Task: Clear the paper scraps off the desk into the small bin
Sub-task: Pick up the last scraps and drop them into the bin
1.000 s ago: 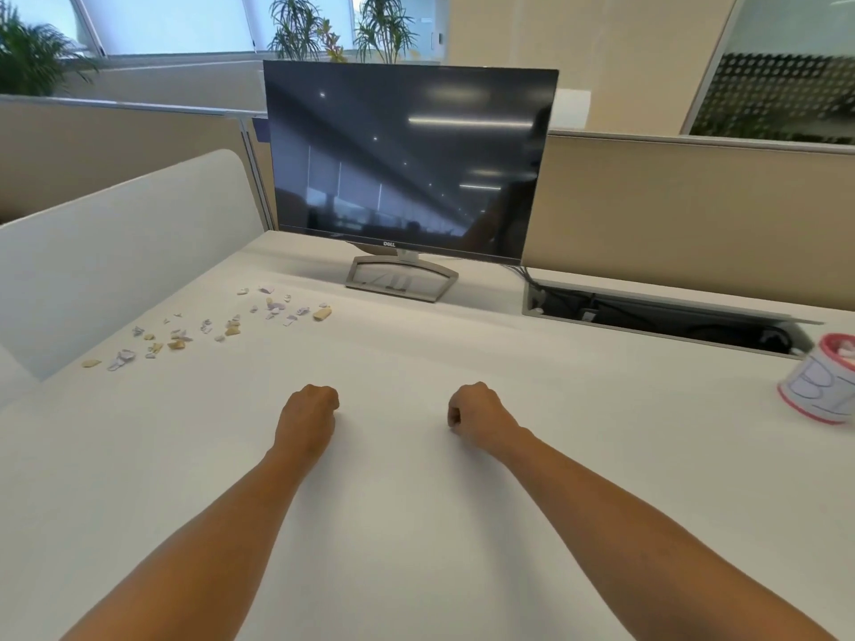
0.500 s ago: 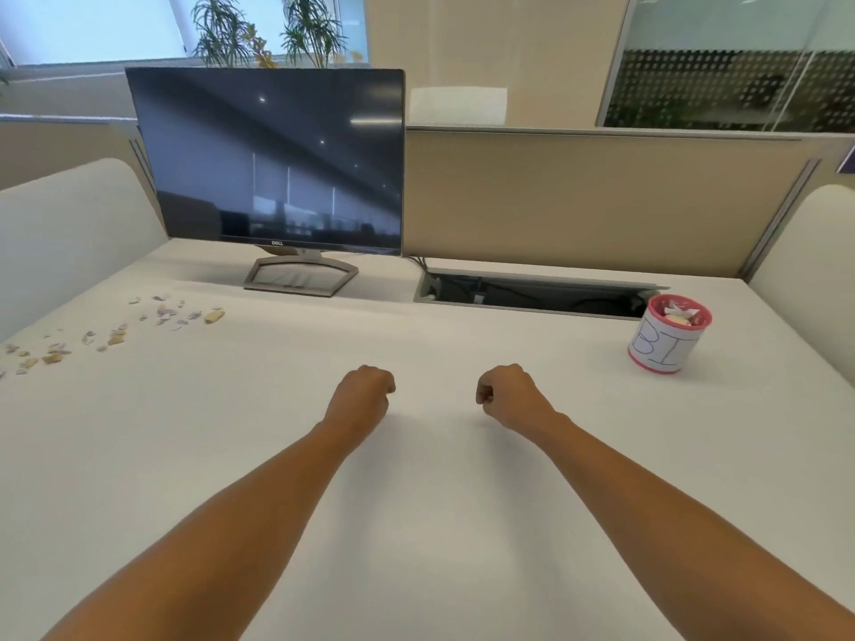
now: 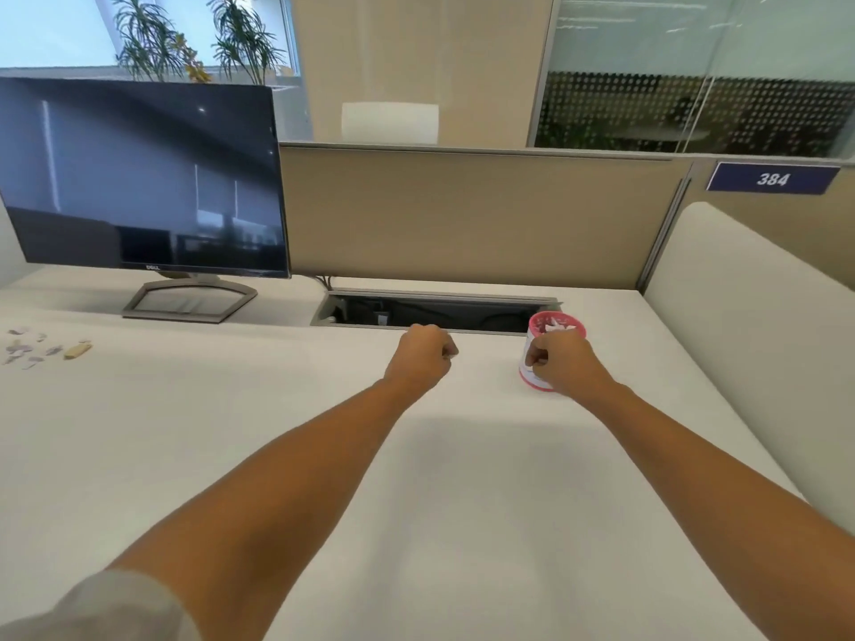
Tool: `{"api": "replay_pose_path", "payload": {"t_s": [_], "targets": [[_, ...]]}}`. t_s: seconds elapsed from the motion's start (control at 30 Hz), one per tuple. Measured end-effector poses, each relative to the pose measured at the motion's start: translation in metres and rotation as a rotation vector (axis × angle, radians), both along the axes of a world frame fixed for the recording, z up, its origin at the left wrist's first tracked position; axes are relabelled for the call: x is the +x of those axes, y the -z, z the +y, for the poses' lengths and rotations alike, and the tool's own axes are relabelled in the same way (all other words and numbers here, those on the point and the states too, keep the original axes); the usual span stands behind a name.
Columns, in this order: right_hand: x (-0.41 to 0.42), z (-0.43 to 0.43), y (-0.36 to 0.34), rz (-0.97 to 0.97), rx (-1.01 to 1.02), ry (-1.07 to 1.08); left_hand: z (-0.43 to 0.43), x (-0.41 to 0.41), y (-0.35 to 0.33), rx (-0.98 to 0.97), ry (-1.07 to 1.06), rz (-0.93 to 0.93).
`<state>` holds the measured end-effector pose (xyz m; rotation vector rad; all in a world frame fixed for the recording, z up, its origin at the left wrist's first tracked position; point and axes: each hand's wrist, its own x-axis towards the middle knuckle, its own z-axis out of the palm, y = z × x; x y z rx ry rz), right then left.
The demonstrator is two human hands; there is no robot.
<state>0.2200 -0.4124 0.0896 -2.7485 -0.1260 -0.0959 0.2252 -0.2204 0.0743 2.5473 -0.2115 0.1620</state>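
I have brought both fists across to the small bin (image 3: 557,319) at 1 o'clock, right hand (image 3: 562,363) in front of its wall, left hand (image 3: 422,358) near at 12, fingers (image 3: 445,351) curled tight with contents I cannot tell, while paper scraps (image 3: 46,350) still litter the worktop (image 3: 462,478) at 9 o'clock, so more trips remain.

Beige partition (image 3: 462,215), bright window (image 3: 55,30)

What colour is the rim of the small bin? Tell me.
Pink-red, on the small bin, with a white body below. The head view shows it best.
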Motion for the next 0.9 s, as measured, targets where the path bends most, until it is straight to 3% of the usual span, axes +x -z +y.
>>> {"api": "replay_pose_path", "payload": {"t_s": [0.1, 0.23, 0.37, 0.63, 0.9], "targets": [[0.013, -0.027, -0.010, -0.049, 0.036, 0.062, -0.036, 0.016, -0.012, -0.073, 0.043, 0.002], [0.032, -0.046, -0.019, -0.106, 0.274, 0.155, -0.084, 0.040, -0.028, -0.241, 0.042, 0.043], [0.047, -0.058, -0.024, -0.148, 0.388, 0.214, -0.122, 0.059, -0.035, -0.359, 0.015, 0.075], [0.069, -0.063, -0.012, -0.125, 0.350, 0.176, -0.146, 0.084, -0.021, -0.347, -0.015, 0.209], [0.076, -0.056, -0.004, -0.088, 0.216, 0.154, -0.141, 0.089, -0.023, -0.353, -0.029, 0.228]]}}
